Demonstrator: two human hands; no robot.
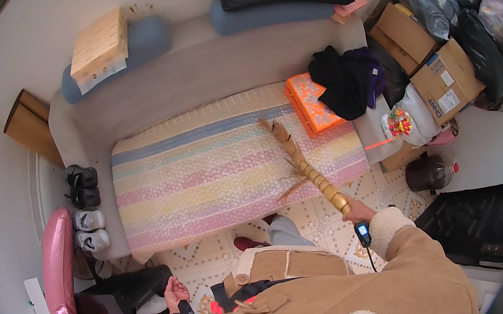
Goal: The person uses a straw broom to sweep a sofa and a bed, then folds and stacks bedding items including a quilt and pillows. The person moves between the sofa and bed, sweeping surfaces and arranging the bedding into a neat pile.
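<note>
My right hand (358,211) grips the near end of a long golden-brown banded stick (316,176). Wispy tufts stick out from its side, and its far end is frayed. The stick points away and to the left, above the front edge of the striped couch cover (201,171). My left hand (176,294) hangs low at the left, beside a dark object, with its fingers curled in and nothing visible in them. Each wrist wears a small black device with a cable.
An orange patterned box (312,102) and black clothing (344,80) lie on the couch's right end. Shoes (88,219) line its left side. Pink foil balloons (61,272) stand at near left. Cardboard boxes (447,76), bags and a dark jug (426,174) crowd the right.
</note>
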